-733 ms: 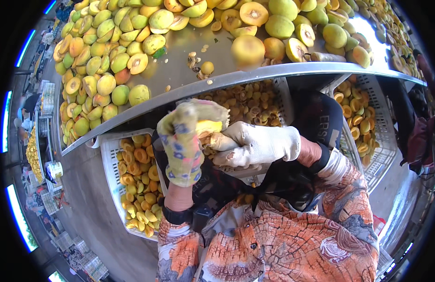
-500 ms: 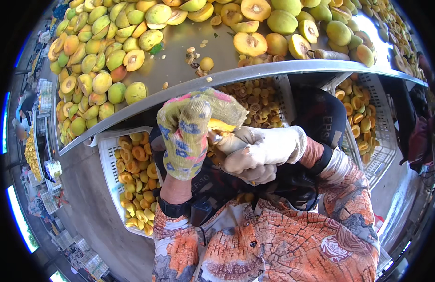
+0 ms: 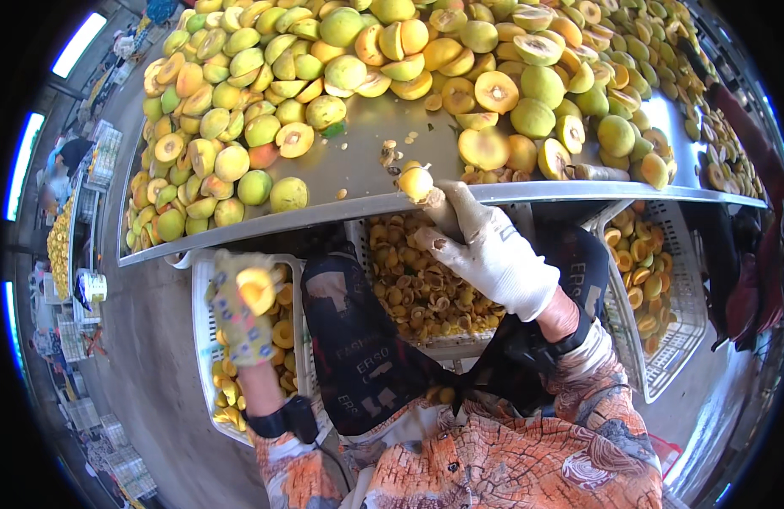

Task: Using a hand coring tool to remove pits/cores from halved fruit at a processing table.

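My left hand (image 3: pixel 237 316), in a blurred floral glove, hovers over the left white crate (image 3: pixel 201 343) of fruit halves; an orange-yellow half (image 3: pixel 257 290) is at it, and whether its fingers grip it I cannot tell. My right hand (image 3: pixel 489 254), in a worn white glove, is closed on a short pale brown tool (image 3: pixel 436 199) at the metal table's front rim (image 3: pixel 324 225). A round yellow piece (image 3: pixel 415 181) sits at the tool's tip. Beneath, between my legs, a middle crate holds small scooped-out pieces (image 3: pixel 426 301).
Green-yellow fruit (image 3: pixel 254 187), whole and halved, covers much of the table, with a wooden handle (image 3: pixel 599 173) at its edge. A right crate (image 3: pixel 676 339) holds orange halves. Maroon cloth (image 3: pixel 744 305) hangs at far right. Other people (image 3: pixel 69 161) are at tables far left.
My hands have parted. The left moved down and left over the crate with a fruit half; the right rose with the tool to the table rim. The view has shifted too.
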Demonstrator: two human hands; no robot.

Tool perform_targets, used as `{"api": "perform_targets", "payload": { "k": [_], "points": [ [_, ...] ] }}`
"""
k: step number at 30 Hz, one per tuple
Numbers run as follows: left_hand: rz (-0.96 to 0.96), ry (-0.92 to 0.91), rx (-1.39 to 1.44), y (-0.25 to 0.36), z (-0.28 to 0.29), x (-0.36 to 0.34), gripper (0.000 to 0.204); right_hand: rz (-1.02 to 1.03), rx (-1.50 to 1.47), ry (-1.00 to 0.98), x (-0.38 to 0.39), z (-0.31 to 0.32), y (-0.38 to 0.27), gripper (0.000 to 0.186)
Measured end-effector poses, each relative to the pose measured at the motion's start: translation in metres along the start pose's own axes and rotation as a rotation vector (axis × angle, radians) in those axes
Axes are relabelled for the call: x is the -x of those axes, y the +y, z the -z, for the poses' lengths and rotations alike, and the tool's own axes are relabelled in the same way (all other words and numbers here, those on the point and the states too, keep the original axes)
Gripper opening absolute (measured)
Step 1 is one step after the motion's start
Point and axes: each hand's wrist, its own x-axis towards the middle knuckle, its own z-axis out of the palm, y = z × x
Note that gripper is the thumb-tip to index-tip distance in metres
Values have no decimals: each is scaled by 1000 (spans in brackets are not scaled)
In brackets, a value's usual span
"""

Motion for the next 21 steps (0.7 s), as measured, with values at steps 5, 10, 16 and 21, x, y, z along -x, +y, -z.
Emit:
{"api": "perform_targets", "payload": {
  "k": [5, 10, 16, 21],
  "points": [
    [-222, 22, -1191, -24, 90, -6, 26, -47, 453, 43, -3, 8, -15, 49],
    [-336, 113, -999, 36, -7, -17, 33, -91, 638, -13, 3, 19, -11, 49],
    [-840, -231, -1309, 17, -93, -130, 40, -259, 556, -37, -17, 29, -31, 46],
    [-473, -407, -1606, 16, -138, -159, 47, -167, 58, 23, -6, 34, -11, 34]
  ]
}}
